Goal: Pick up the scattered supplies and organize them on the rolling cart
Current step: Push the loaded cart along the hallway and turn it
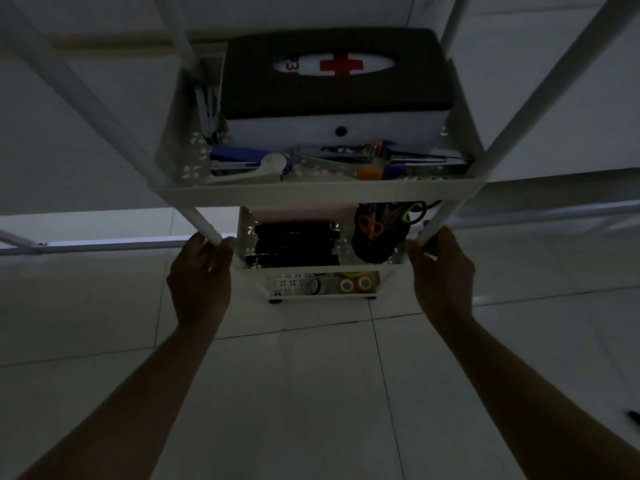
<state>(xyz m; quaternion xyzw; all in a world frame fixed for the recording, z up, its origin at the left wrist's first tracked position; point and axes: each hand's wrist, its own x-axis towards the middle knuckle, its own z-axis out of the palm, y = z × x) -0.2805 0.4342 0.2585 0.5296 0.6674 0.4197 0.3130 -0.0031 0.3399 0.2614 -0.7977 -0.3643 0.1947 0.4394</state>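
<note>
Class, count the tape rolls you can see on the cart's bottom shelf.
3: a grey roll on the left, then two yellowish rolls side by side to its right. The shelf above may hide more.

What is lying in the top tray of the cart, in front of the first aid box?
In front of the first aid box, the top tray holds a blue stapler, an orange piece and dark tools too dim to name. The box covers whatever lies under it.

The rolling cart (322,192) posts run off the top edge; lower shelf contents are mostly hidden.
</note>
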